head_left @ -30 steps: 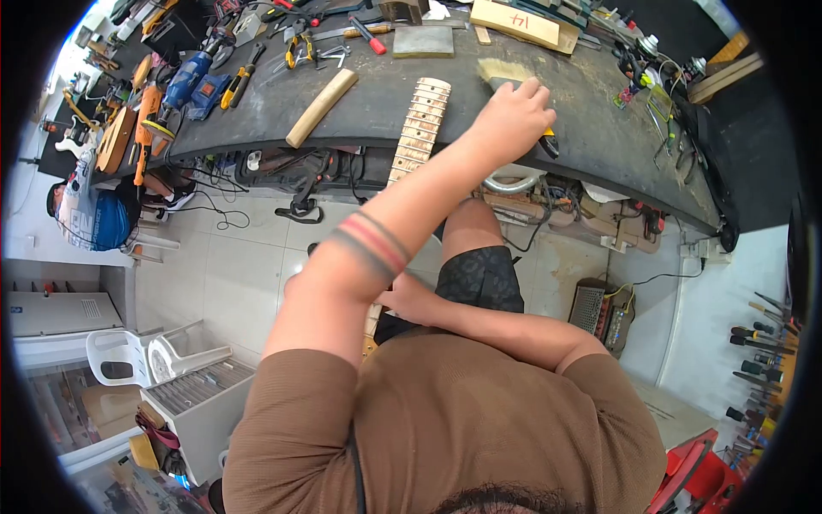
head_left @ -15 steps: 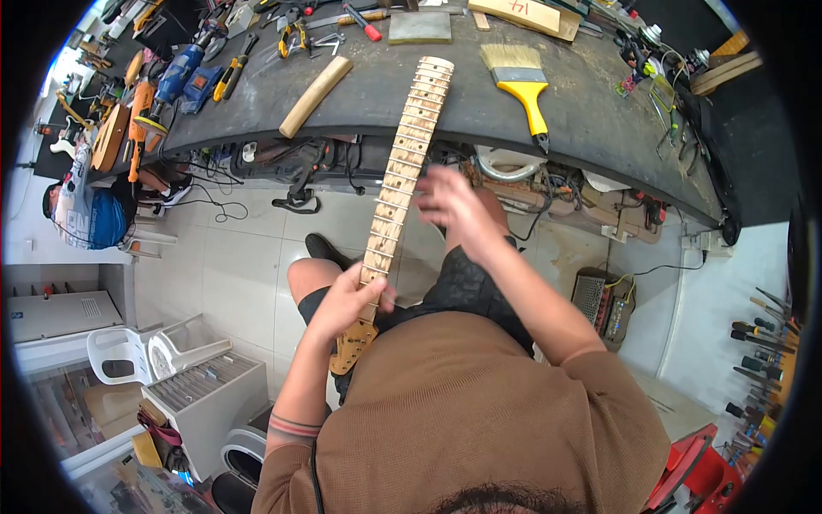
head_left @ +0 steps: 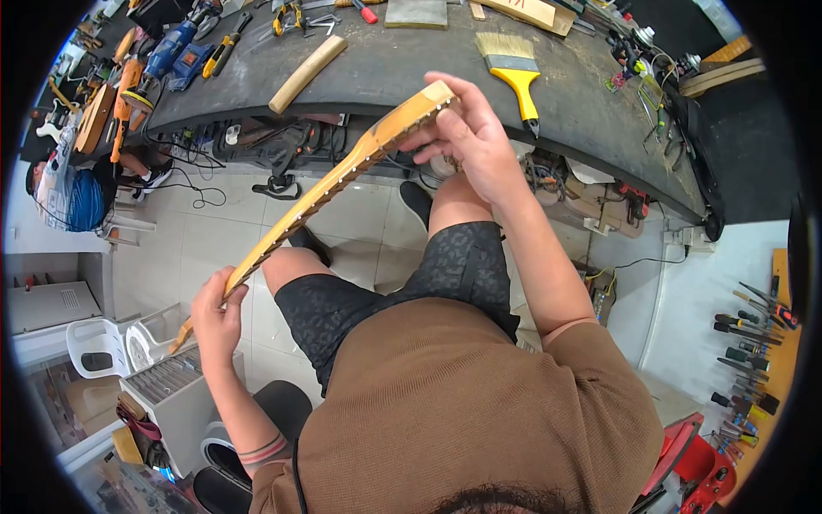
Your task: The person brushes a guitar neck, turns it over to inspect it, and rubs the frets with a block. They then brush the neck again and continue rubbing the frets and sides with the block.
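A guitar neck slants across my lap, turned on its side so the pale wooden back and the row of fret ends show. Around its narrow part near the headstock, at the lower left, my left hand is closed. My right hand holds the wide heel end, thumb and fingers on either side of it, just in front of the bench edge. Part of the headstock pokes out below my left hand. Most of the fretted face is turned out of sight.
On the dark workbench lie a curved wooden piece, a yellow-handled brush and a flat grey block. Power tools crowd its left side. A seated person is at far left. Files and other tools hang at right.
The neck has tipped from near upright to a slant and rolled onto its side. My left hand moved left with it; my right hand, free before, now grips the heel end.
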### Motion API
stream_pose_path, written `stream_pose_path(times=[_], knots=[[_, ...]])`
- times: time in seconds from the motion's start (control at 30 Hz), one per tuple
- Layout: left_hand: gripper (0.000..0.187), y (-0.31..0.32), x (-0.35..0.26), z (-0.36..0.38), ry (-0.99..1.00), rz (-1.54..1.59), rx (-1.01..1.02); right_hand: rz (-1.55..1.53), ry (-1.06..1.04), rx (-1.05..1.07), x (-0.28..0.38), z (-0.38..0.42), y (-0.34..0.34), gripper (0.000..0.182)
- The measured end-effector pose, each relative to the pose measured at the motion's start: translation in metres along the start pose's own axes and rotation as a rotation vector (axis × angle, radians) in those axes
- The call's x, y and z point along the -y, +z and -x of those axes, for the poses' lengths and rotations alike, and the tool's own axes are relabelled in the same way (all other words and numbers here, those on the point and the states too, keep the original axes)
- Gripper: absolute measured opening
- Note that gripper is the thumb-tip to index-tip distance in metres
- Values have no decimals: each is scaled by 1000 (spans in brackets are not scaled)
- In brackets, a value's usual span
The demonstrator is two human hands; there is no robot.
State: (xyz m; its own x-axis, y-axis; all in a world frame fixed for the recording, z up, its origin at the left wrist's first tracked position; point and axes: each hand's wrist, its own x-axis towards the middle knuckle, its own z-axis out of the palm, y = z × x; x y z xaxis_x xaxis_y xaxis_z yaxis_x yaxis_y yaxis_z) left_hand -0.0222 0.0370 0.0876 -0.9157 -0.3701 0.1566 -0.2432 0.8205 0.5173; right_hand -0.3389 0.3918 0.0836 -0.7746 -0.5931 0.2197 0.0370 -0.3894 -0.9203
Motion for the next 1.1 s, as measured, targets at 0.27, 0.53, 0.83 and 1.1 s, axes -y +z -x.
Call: stream_pose_path(times=[0.27,0.53,0.83,1.1], knots=[[22,-37,-3,-13,74,-217,-110,90,-173,107,12,22,14,46],[20,-55,6,-29,83,-261,-149,68,-144,113,28,33,36,47],[20,-71,6,-27,-2,-225,-82,422,-142,122,33,37,45,43],[26,-88,3,-20,-21,-205,-93,458,-233,59,28,36,53,45]])
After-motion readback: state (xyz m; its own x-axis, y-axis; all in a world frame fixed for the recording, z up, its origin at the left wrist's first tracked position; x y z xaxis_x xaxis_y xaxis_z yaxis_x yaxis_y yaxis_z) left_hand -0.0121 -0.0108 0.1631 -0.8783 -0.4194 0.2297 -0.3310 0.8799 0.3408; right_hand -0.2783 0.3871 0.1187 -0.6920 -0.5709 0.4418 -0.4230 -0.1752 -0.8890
